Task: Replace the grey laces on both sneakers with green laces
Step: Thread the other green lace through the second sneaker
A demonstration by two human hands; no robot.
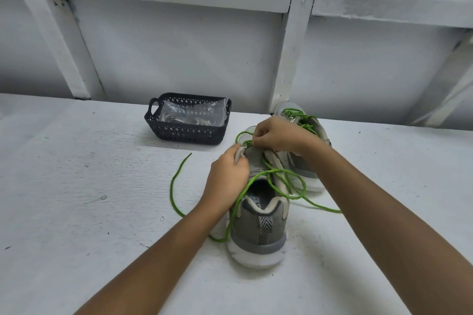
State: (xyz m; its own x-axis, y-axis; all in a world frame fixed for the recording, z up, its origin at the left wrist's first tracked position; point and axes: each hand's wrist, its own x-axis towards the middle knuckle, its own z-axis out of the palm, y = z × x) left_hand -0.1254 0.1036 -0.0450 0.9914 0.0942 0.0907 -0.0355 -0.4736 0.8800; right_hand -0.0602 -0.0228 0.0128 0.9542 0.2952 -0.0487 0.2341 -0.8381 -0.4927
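gripping the eyelet flap of the near sneaker (261, 227) on the table (102, 186) with the left hand (227, 176); pinching green lace (172, 188) at its front eyelets with the right hand (275, 137), hiding the threading.

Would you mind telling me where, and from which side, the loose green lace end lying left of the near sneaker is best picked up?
Pinch the green lace just behind its free tip, from above, approaching from the left. That stretch lies flat and alone on the table, apart from the near sneaker; farther on it runs under the left forearm.
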